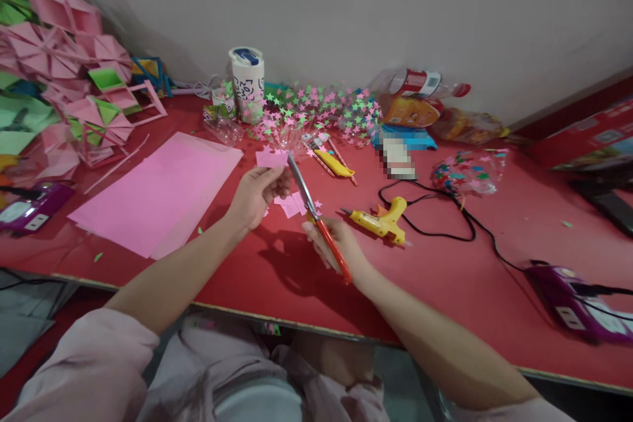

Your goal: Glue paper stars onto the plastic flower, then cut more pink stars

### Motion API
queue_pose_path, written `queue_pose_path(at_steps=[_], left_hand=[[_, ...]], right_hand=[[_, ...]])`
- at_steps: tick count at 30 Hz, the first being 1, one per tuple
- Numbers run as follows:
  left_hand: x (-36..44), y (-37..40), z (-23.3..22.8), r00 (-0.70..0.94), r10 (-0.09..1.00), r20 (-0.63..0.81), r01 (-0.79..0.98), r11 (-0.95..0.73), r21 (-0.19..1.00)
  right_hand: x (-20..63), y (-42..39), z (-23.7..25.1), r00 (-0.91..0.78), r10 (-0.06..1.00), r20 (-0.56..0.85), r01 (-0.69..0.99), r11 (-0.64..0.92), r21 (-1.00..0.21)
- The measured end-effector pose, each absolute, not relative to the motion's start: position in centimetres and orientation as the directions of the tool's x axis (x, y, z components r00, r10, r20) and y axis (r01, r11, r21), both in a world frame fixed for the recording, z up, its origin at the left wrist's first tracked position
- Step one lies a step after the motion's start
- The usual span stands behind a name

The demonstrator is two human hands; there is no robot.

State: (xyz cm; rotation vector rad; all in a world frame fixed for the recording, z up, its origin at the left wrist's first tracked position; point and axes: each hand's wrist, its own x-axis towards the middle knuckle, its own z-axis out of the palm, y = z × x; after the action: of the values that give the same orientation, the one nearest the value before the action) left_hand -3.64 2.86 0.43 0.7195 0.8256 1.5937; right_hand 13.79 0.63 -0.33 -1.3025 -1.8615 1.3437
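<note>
My left hand (257,194) pinches a small piece of pink paper (271,158) and holds it up above the red table (435,277). My right hand (336,244) grips red-handled scissors (316,214), whose blades point up toward the paper's right edge. A few small pink paper scraps (291,204) lie on the table just below the blades. A large pink sheet (161,194) lies flat to the left of my left hand.
A yellow glue gun (380,221) with a black cord lies right of my hand. Pink and green star cut-outs (316,112), a patterned cup (246,82), bottles (420,86) and folded paper shapes (59,79) line the back and left. Purple power strips (578,303) sit at both sides.
</note>
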Motion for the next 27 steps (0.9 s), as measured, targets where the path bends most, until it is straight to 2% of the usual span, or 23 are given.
queue_pose_path(at_steps=[6, 13, 21, 27], left_hand=[[-4.2, 3.1, 0.1, -0.354, 0.921, 0.161, -0.413, -0.308, 0.857], [-4.4, 3.1, 0.0, -0.349, 0.865, 0.362, -0.157, -0.434, 0.887], [-4.6, 3.2, 0.1, -0.352, 0.892, 0.283, -0.264, -0.384, 0.885], [-5.6, 3.6, 0.2, -0.301, 0.896, 0.327, -0.167, -0.387, 0.907]], right_hand=[[13.9, 0.7, -0.4, -0.45, 0.883, -0.136, 0.445, 0.09, -0.891], [14.1, 0.9, -0.2, -0.475, 0.865, -0.161, 0.443, 0.077, -0.893], [14.2, 1.0, 0.1, -0.517, 0.834, -0.19, 0.42, 0.054, -0.906], [14.4, 1.2, 0.3, -0.512, 0.83, -0.221, 0.466, 0.053, -0.883]])
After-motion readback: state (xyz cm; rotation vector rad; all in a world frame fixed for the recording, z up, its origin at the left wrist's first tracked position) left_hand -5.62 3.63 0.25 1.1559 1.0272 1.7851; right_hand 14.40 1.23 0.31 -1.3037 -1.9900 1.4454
